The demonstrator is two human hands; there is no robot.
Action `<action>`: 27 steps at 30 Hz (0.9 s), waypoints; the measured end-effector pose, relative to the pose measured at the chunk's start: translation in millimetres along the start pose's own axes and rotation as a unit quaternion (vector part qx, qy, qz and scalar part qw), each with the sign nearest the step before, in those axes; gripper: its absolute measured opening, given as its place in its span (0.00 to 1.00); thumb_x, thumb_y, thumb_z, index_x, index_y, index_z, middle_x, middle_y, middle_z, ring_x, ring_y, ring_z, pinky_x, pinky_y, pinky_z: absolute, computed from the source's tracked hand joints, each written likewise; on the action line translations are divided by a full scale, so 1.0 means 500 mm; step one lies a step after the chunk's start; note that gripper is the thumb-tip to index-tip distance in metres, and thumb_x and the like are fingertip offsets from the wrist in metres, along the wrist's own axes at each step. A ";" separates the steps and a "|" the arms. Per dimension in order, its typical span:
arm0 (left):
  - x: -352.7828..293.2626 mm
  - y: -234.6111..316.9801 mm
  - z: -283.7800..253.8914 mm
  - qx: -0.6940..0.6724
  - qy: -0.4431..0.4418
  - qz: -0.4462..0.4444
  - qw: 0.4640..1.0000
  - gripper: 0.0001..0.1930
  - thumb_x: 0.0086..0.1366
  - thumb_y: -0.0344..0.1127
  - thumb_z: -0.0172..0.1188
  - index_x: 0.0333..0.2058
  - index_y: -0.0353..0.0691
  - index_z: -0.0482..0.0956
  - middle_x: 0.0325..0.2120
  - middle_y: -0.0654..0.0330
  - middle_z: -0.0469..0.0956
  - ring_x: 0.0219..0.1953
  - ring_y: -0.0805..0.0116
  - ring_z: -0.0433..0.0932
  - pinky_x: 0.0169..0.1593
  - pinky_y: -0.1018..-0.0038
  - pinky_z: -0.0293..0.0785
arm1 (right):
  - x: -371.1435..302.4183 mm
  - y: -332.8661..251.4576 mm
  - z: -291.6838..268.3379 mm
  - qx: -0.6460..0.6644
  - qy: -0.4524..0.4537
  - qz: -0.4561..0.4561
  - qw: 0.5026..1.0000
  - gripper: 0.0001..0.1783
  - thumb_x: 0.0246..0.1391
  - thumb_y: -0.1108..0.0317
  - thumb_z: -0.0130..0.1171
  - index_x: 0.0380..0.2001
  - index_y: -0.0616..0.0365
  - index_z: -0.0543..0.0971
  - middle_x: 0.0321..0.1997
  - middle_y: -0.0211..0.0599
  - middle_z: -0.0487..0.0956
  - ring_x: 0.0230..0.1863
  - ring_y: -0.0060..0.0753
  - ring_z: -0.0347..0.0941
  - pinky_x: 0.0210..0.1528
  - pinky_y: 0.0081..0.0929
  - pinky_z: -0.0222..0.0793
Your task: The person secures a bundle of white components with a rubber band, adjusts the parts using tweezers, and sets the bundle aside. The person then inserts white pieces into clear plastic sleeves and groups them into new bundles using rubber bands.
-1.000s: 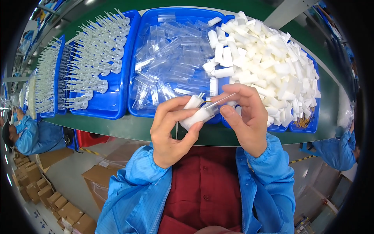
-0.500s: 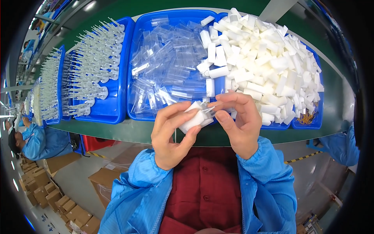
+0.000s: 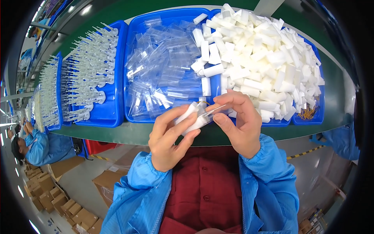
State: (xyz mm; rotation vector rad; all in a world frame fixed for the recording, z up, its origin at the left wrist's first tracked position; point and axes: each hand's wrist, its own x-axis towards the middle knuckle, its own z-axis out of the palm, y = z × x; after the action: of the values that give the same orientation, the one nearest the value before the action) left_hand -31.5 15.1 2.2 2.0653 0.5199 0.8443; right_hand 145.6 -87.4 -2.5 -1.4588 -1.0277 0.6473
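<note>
Just above the green table [image 3: 156, 134] edge, the left hand [image 3: 169, 138] curls closed around a small white tube [image 3: 191, 118], while the right hand [image 3: 239, 121] pinches a clear plastic sleeve [image 3: 212, 112] over its end. Behind them sit blue trays: one [image 3: 167, 66] of clear sleeves, one [image 3: 302, 117] heaped with white tubes, another [image 3: 117, 78] of white nozzles. Brown cardboard boxes [image 3: 43, 187] crowd the floor at lower left.

My hands [image 3: 202, 128] hang over the bare green surface [image 3: 128, 134] edge; ahead, 3 blue trays [image 3: 117, 117] crowd together, heaped white tubes [image 3: 265, 58] blocking the right, open air toward me
</note>
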 end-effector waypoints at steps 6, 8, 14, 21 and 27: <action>-0.008 0.004 -0.002 0.054 0.012 0.024 0.998 0.26 0.51 0.22 0.73 0.51 0.37 0.81 0.52 0.47 0.74 0.54 0.52 0.77 0.53 0.65 0.80 | 0.007 0.000 0.007 -0.002 -0.047 -0.032 0.998 0.16 0.56 0.69 0.67 0.47 0.56 0.76 0.43 0.33 0.82 0.42 0.29 0.81 0.72 0.43 0.51; -0.007 0.004 -0.005 0.054 0.014 0.025 0.998 0.26 0.51 0.22 0.74 0.51 0.36 0.81 0.53 0.47 0.73 0.55 0.51 0.77 0.54 0.64 0.79 | 0.010 0.000 0.008 0.001 -0.054 -0.037 0.998 0.16 0.56 0.69 0.67 0.47 0.56 0.76 0.43 0.33 0.82 0.43 0.28 0.80 0.72 0.43 0.51; -0.025 -0.022 -0.028 -0.166 0.030 -0.064 0.984 0.22 0.53 0.22 0.72 0.49 0.32 0.81 0.55 0.44 0.71 0.57 0.50 0.76 0.58 0.62 0.77 | 0.023 -0.024 -0.021 0.097 -0.065 0.042 0.992 0.17 0.57 0.68 0.67 0.48 0.57 0.75 0.45 0.30 0.81 0.47 0.26 0.78 0.71 0.40 0.52; -0.024 -0.013 -0.014 -0.095 0.029 0.008 0.995 0.18 0.55 0.17 0.67 0.46 0.33 0.83 0.50 0.46 0.74 0.53 0.51 0.79 0.55 0.66 0.82 | 0.015 -0.008 -0.007 -0.009 -0.115 -0.052 0.992 0.15 0.51 0.69 0.70 0.43 0.53 0.79 0.50 0.36 0.79 0.58 0.37 0.72 0.72 0.48 0.51; -0.025 -0.018 -0.021 -0.179 0.079 -0.062 0.979 0.24 0.52 0.23 0.73 0.49 0.35 0.79 0.53 0.48 0.73 0.55 0.50 0.76 0.58 0.63 0.75 | 0.026 -0.016 -0.016 -0.061 -0.160 -0.071 0.983 0.15 0.48 0.69 0.72 0.39 0.52 0.80 0.52 0.38 0.78 0.62 0.43 0.68 0.72 0.53 0.48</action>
State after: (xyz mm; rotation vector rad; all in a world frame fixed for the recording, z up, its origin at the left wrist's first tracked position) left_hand -48.0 18.3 -5.5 1.6303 0.5327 0.9566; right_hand 156.4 -80.6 8.6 -1.3981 -1.4308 0.7401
